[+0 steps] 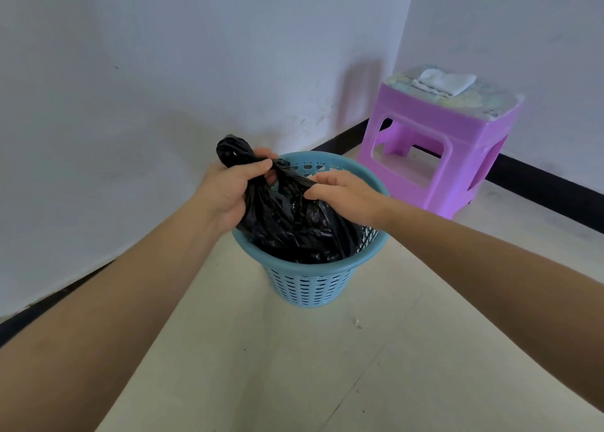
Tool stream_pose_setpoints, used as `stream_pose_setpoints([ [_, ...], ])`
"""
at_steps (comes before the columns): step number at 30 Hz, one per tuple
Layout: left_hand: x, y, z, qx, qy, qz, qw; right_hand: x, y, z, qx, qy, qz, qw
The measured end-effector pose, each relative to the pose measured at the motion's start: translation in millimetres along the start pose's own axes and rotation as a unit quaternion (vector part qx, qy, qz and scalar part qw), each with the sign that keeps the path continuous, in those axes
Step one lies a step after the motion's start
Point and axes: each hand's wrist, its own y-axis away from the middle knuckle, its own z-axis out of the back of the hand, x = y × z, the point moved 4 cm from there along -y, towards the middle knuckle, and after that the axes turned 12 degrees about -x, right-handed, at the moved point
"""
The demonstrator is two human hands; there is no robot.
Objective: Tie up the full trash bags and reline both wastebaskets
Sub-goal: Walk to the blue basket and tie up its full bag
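A blue perforated plastic wastebasket [310, 289] stands on the pale tiled floor near the wall. A full black trash bag [294, 229] sits inside it, its top gathered upward. My left hand [233, 186] grips the bunched neck of the bag, and a loop of black plastic sticks out above my fist. My right hand [343, 199] holds the bag's right side over the basket, fingers curled into the plastic. Only one wastebasket is in view.
A purple plastic stool [457, 150] stands to the right against the wall, with a folded white cloth [446, 81] on its top. White walls meet in a corner behind the basket, with a black baseboard [539, 183] along the floor.
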Motion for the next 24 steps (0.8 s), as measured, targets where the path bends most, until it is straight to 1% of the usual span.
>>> stream_pose_setpoints([
  [5,6,5,-15,-0.022,0.126,0.051,0.99,-10,6,-8,0.056,0.028,-0.027,0.998],
  [7,9,6,-16,-0.012,0.149,0.066,0.987,-15,8,-8,0.081,0.011,-0.058,0.995],
  [9,10,9,-16,0.006,0.143,0.069,0.987,-18,9,-9,0.088,-0.031,-0.094,0.991],
  [10,11,10,-16,0.016,0.137,0.067,0.988,-18,9,-9,0.086,-0.041,-0.097,0.991],
  [13,9,10,-15,0.037,0.123,0.044,0.991,-13,8,-5,0.066,-0.081,-0.073,0.992],
  [16,6,9,-14,0.035,0.1,0.018,0.994,-11,9,-5,0.073,-0.113,-0.068,0.989],
  [18,6,8,-13,0.023,0.084,0.014,0.996,-13,5,-5,0.03,-0.095,-0.046,0.994],
  [20,9,6,-12,0.006,0.066,0.023,0.998,-11,0,0,-0.037,-0.103,-0.035,0.993],
  [22,11,7,-13,-0.001,0.045,0.042,0.998,-8,-6,10,-0.116,-0.117,-0.018,0.986],
  [24,14,10,-16,0.014,0.032,0.06,0.998,-3,-11,19,-0.177,-0.131,-0.007,0.975],
])
